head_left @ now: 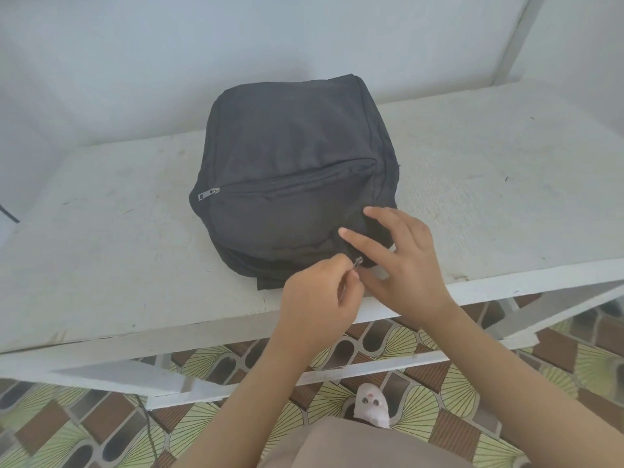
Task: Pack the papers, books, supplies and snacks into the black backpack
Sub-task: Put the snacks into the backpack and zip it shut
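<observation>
The black backpack [290,153] lies centre frame on the white table [101,251]; at lower centre the left hand [315,298] pinches a zip pull [358,262] at the bag's near corner, and just right of it the right hand [401,265] rests splayed on the fabric. This looks like the zip step (no loose items show): next, a steady pull along the seam.

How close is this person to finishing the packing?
Nearly done, it seems. The black backpack bulges, its front pocket zipped, and no loose papers or snacks show. The left hand pinches a zipper pull while the right hand steadies the bag. Left, likely: closing that zipper.
</observation>
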A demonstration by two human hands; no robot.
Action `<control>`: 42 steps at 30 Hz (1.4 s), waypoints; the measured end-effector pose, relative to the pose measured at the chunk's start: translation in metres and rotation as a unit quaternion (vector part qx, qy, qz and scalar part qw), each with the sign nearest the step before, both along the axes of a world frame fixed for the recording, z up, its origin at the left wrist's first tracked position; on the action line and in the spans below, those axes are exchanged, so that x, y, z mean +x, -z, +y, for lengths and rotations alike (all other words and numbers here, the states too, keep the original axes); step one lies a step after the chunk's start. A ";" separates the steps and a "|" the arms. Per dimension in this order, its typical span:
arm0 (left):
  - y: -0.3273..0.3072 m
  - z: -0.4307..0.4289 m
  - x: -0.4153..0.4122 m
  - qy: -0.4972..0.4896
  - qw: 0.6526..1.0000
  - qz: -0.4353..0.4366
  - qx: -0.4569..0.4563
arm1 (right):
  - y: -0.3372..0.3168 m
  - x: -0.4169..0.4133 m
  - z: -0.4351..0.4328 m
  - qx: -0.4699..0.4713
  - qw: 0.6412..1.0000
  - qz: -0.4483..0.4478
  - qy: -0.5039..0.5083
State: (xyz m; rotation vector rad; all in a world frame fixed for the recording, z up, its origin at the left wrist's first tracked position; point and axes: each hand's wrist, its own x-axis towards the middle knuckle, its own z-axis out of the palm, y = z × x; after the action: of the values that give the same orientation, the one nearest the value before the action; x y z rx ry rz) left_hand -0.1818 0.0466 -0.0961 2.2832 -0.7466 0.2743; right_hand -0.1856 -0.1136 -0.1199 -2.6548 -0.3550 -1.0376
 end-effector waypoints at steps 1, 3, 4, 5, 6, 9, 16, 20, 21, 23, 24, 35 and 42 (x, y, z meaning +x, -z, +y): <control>-0.001 0.004 -0.002 0.014 1.000 -0.008 -0.010 | 0.000 0.003 0.000 0.001 1.000 -0.011 -0.008; -0.001 0.012 -0.001 0.013 0.999 -0.033 -0.009 | 0.000 0.006 -0.002 0.006 0.999 -0.030 -0.020; 0.000 0.015 0.000 0.006 0.999 -0.048 -0.002 | 0.001 0.007 -0.003 0.006 0.999 -0.035 -0.024; 0.002 0.019 0.001 0.001 0.998 -0.062 0.005 | 0.002 0.008 -0.004 0.006 0.999 -0.039 -0.027; 0.003 0.022 0.002 -0.004 0.997 -0.074 0.010 | 0.004 0.008 -0.005 0.007 0.999 -0.040 -0.029; 0.007 0.036 0.002 -0.021 0.995 -0.095 0.010 | 0.009 0.007 -0.006 0.012 0.999 -0.043 -0.023; 0.018 0.069 -0.007 -0.066 0.992 -0.104 0.011 | 0.005 0.001 0.014 0.031 0.999 -0.028 0.031; 0.017 0.071 -0.010 -0.059 0.991 -0.118 0.009 | -0.005 -0.009 0.050 0.022 1.000 -0.004 -0.002; 0.016 0.072 -0.011 -0.056 0.990 -0.125 0.011 | -0.007 -0.009 0.057 0.004 1.000 0.007 -0.026; 0.015 0.075 -0.010 -0.051 0.990 -0.134 0.018 | -0.006 -0.004 0.067 -0.029 0.998 0.013 -0.049; 0.015 0.078 -0.009 -0.051 0.989 -0.134 0.023 | -0.003 0.000 0.068 -0.039 0.998 0.007 -0.054; 0.020 0.128 0.007 -0.146 0.985 -0.090 0.011 | 0.017 0.009 0.051 -0.076 0.992 -0.088 -0.039; 0.011 0.152 0.028 -0.150 0.986 -0.069 -0.007 | 0.013 0.012 0.061 -0.055 0.996 -0.063 -0.021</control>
State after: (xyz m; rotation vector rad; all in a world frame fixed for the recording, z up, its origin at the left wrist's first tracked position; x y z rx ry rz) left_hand -0.1540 0.1989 -0.1069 2.3780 -0.4626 0.5800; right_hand -0.1735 -0.0524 -0.1325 -2.6722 -0.5052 -1.2097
